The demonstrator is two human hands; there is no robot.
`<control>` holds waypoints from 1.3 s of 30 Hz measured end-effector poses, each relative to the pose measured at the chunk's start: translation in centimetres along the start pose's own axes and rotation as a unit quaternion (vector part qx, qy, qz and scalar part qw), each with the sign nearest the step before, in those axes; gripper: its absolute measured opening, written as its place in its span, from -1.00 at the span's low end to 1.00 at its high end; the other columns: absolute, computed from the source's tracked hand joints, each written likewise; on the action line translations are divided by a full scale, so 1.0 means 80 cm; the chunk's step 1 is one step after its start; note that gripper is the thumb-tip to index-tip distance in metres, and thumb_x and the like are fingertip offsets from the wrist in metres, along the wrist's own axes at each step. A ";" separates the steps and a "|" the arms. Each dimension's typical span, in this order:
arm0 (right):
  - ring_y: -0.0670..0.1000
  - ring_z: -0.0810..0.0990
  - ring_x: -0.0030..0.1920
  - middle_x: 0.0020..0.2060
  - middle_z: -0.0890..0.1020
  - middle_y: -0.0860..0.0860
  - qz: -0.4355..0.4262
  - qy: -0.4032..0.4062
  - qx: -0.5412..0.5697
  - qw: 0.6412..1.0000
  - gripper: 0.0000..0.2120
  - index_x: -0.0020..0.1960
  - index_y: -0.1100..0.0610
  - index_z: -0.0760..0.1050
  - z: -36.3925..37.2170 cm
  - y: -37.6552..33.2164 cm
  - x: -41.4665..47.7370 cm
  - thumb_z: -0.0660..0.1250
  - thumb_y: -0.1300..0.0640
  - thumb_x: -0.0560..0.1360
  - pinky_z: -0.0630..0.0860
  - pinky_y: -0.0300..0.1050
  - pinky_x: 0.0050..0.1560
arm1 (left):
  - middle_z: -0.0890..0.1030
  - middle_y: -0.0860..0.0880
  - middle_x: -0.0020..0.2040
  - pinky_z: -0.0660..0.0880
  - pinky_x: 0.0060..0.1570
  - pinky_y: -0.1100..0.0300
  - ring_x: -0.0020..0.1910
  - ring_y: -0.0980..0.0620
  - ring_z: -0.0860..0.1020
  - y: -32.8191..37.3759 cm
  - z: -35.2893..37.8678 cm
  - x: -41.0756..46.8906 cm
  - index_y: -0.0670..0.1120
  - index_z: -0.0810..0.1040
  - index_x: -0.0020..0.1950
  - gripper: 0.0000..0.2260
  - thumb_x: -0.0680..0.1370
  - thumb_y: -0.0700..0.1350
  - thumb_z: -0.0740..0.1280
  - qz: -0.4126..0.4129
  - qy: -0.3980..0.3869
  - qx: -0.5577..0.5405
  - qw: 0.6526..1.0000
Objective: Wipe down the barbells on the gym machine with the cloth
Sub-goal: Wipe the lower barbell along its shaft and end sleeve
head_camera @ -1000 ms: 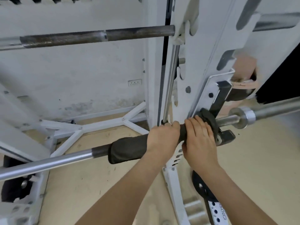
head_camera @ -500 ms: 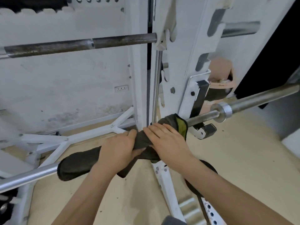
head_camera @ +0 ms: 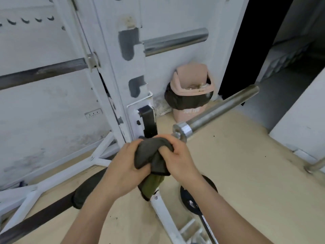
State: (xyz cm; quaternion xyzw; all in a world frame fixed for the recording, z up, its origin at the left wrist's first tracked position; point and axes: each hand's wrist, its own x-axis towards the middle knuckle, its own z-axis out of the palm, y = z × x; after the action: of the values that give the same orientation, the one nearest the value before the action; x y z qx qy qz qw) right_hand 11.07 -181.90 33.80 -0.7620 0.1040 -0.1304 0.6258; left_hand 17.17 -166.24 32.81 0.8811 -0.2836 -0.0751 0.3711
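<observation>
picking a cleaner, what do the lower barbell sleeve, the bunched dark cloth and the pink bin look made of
Silver barbell sleeve: looks like bare or plated steel, with a dull grey shaft and a brighter polished collar.
Dark grey cloth, gripped by the left hand and right hand: soft woven fabric, matte, folding freely, olive on one side.
Pink bin: probably moulded plastic, smooth, with a black liner.

The cloth (head_camera: 152, 154) is dark grey with an olive-green underside. The barbell (head_camera: 216, 111) is silver at its sleeve, dark along its shaft. The rack (head_camera: 112, 71) is white, the bin (head_camera: 190, 85) pink with a black liner, the floor (head_camera: 246, 173) pale tan.
</observation>
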 end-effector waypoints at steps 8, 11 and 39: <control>0.15 0.67 -0.04 -0.10 0.70 0.17 0.204 0.052 0.267 0.940 -0.81 0.00 0.14 0.62 -0.083 0.041 0.029 0.22 0.24 0.57 0.61 0.08 0.03 | 0.52 0.15 0.27 0.47 0.08 0.16 0.20 0.08 0.47 0.074 0.059 0.031 0.14 0.36 0.42 -0.34 0.43 0.45 0.04 -0.035 0.042 0.279 0.959; 0.17 0.66 0.01 -0.08 0.70 0.16 0.251 0.035 0.282 0.925 -0.81 0.04 0.14 0.61 -0.083 0.070 0.028 0.23 0.25 0.57 0.61 0.09 0.04 | 0.58 0.03 0.23 0.52 0.07 0.08 0.16 -0.02 0.54 0.087 0.086 0.041 0.00 0.41 0.41 -0.33 0.44 0.35 0.07 -0.044 0.049 0.365 0.929; 0.08 0.67 -0.02 -0.03 0.69 0.14 0.222 -0.033 0.395 0.891 -0.82 0.08 0.04 0.58 -0.193 0.111 0.049 0.20 0.13 0.61 0.57 -0.01 -0.05 | 0.58 0.09 0.00 0.54 -0.14 0.08 -0.10 0.06 0.55 0.108 0.122 0.131 0.12 0.25 0.37 -0.41 0.44 0.23 0.41 -0.136 0.004 0.198 0.971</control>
State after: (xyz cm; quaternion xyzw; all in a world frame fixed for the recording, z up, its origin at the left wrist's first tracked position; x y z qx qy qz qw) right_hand 9.71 -199.18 28.20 -0.4127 0.1896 0.0066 0.8909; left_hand 18.64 -182.93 32.70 0.9675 -0.1692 -0.0640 0.1770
